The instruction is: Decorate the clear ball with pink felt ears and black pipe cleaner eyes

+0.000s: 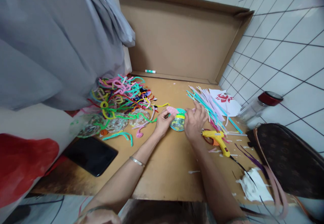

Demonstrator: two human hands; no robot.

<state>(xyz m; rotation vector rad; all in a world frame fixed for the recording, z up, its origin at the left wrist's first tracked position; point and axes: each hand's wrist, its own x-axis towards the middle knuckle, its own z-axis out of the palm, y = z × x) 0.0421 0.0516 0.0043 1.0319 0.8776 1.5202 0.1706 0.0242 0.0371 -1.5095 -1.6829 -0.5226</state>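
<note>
In the middle of the table lies a round disc (180,122) with teal, yellow and green bands of what look like pipe cleaners. My left hand (164,122) pinches a flat pink fuzzy piece (172,110) against the disc's upper left edge. Curled over the disc's right edge are the fingers of my right hand (194,121); a bit of pink shows behind them, mostly hidden. Close to my right wrist lies a yellow hot glue gun (217,139). Beside my left hand are clear round discs (139,118) and a green pipe cleaner strand.
A tangled pile of coloured pipe cleaners (124,92) covers the left, near a black phone (92,155). Straight pipe cleaners (206,104), a clear bottle (258,107), a brown bag (286,159) and crumpled tissue (255,185) line the right. A cardboard wall (177,38) stands behind.
</note>
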